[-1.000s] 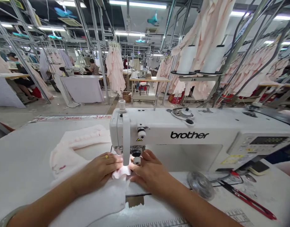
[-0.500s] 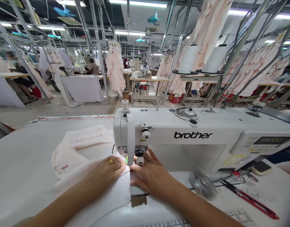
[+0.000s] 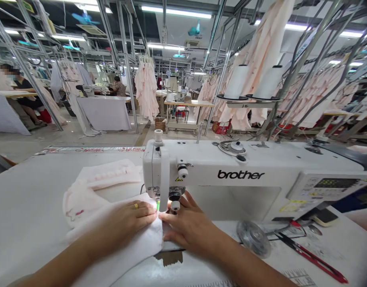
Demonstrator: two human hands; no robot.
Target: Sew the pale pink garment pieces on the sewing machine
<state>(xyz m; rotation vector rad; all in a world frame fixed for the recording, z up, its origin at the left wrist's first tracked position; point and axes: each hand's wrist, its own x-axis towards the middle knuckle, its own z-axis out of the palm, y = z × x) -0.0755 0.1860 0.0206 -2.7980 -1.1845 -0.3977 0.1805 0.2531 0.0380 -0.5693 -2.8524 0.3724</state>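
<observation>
My left hand (image 3: 135,217), a ring on one finger, lies flat with fingers stretched out on a pale fabric piece (image 3: 135,251). Its fingertips are just left of the presser-foot area of a white brother sewing machine (image 3: 201,159). My right hand (image 3: 189,225) is spread at the fabric's right edge, index fingertip close to the needle area and thumb lower down. Some of its fingers reach behind the machine head's knobs. The needle itself is hidden. Behind my left hand, a pale pink fabric piece (image 3: 102,175) with small reddish marks lies curved on the table.
Right of my hands are a clear round dish (image 3: 253,239) and red-handled snips (image 3: 312,257). A ruler marking (image 3: 297,277) runs along the table's front. Thread cones (image 3: 237,81) stand above the machine. Pink garments (image 3: 146,87) hang beyond, and other people sit at far tables.
The near corner of the fabric has slid slightly away from me, toward the machine head. Both hands keep nearly the same places, and the whole view has shifted a little.
</observation>
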